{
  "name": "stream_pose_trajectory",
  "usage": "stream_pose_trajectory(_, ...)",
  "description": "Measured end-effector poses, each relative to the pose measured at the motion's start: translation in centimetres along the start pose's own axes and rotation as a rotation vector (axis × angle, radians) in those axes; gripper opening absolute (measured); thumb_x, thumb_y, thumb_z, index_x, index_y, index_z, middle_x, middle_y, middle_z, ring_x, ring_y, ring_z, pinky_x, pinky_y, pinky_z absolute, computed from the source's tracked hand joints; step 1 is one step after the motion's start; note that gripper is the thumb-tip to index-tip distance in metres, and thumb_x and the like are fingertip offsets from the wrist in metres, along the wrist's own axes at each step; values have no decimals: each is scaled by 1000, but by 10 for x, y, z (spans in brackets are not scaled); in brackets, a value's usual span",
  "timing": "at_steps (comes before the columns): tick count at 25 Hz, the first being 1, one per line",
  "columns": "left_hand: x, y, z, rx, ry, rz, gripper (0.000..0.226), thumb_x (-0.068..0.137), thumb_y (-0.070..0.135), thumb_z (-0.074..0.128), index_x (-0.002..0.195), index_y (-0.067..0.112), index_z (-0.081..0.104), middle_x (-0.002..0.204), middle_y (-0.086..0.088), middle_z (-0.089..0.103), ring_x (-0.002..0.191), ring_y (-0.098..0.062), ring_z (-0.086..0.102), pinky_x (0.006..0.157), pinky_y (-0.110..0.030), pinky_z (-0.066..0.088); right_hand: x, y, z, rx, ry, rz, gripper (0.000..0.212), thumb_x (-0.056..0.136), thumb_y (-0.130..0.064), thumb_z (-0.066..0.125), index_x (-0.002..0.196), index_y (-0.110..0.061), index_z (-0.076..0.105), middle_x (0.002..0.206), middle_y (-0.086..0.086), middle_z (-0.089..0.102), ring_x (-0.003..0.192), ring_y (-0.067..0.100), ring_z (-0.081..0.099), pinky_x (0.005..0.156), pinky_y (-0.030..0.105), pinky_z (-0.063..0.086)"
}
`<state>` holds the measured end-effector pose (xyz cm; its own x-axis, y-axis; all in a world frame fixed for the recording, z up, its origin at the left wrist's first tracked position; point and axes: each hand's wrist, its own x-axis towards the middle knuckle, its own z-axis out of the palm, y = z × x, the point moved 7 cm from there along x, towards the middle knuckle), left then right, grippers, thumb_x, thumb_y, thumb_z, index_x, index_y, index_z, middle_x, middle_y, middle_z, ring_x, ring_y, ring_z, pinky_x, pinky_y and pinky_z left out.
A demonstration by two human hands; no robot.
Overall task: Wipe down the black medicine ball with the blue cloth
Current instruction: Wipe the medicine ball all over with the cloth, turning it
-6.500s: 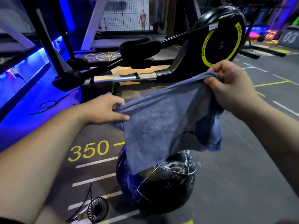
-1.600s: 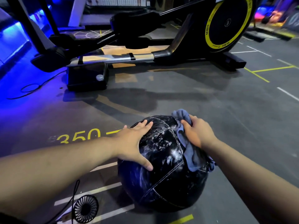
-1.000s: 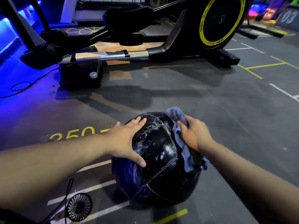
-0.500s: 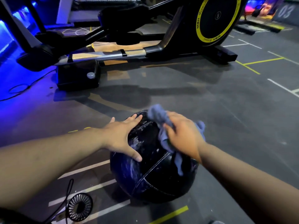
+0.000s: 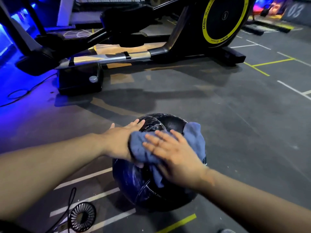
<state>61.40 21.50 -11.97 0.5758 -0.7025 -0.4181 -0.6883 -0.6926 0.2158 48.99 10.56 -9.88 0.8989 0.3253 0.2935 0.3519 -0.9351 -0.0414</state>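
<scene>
Low on the left, a small black fan (image 5: 82,216) and its cord flat on the floor (image 5: 244,132), near the ball's base but apart from it. Next, the left hand (image 5: 117,142): flat on the upper left flank of the black medicine ball (image 5: 143,187), fingers straight and slightly spread, steadying rather than gripping, thumb side partly under the cloth's edge. In the middle, the blue cloth (image 5: 141,152), no longer bunched toward the right flank as half a second ago but dragged up and across the crown, overlapping the left hand. On top of it the right hand (image 5: 176,160), fingers straight and fanned, palm pressing the cloth down, not pinching it. Judged from that sweep: right side and top covered, wiping well underway. Pale smears left on the near lower-left panel and the underside against the floor untouched, so probably a turn of the ball needed. Ball itself on the floor, front and centre, well short of the elliptical machine (image 5: 223,22) behind. To the right, open grey floor with painted lines, ample room for rolling; less on the left, given fan and cord.
</scene>
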Motion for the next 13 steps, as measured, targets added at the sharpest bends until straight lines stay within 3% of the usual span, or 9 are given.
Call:
stream_pose_trajectory(2,-1,0,-1,-8,3,-2,153,30,92,62,151,38,-15,160,15,-15,149,-11,8,115,-62,-5,-4,61,-10,139,105,284,45,86,-36,45,126,-23,62,132,1,63,122,24,59,99,40,46)
stream_pose_trajectory(4,-4,1,-1,-23,10,7,151,35,91,64,147,40,-23,160,15,-18,149,-13,10,116,-61,-7,-24,123,-5,473,90,690,33,96,-34,46,123,-25,62,120,0,69,115,21,62,92,29,45)
stream_pose_trajectory(6,-7,1,0,-3,18,20,150,38,89,67,147,39,-24,159,14,-18,149,-12,10,116,-61,-8,-37,136,7,657,69,889,28,99,-32,47,123,-26,61,118,-1,70,113,17,61,89,25,41)
stream_pose_trajectory(8,-7,-6,-2,21,20,19,149,39,89,66,147,38,-23,160,13,-15,149,-12,10,116,-60,-7,-27,109,0,502,137,765,33,96,-29,45,125,-21,60,126,0,66,119,20,58,97,27,40)
stream_pose_trajectory(11,-9,-23,-7,61,13,-13,149,42,84,70,150,33,-20,162,13,-10,148,-8,11,115,-61,-4,-9,18,-7,115,91,272,52,84,-38,46,135,-31,53,146,-7,51,136,21,45,112,51,31)
stream_pose_trajectory(13,-11,-28,-6,48,8,-15,141,54,69,77,150,31,-19,162,12,-9,148,-5,7,115,-60,-3,-10,-31,3,41,7,3,53,84,-40,48,137,-35,50,149,-10,46,140,23,40,113,56,24)
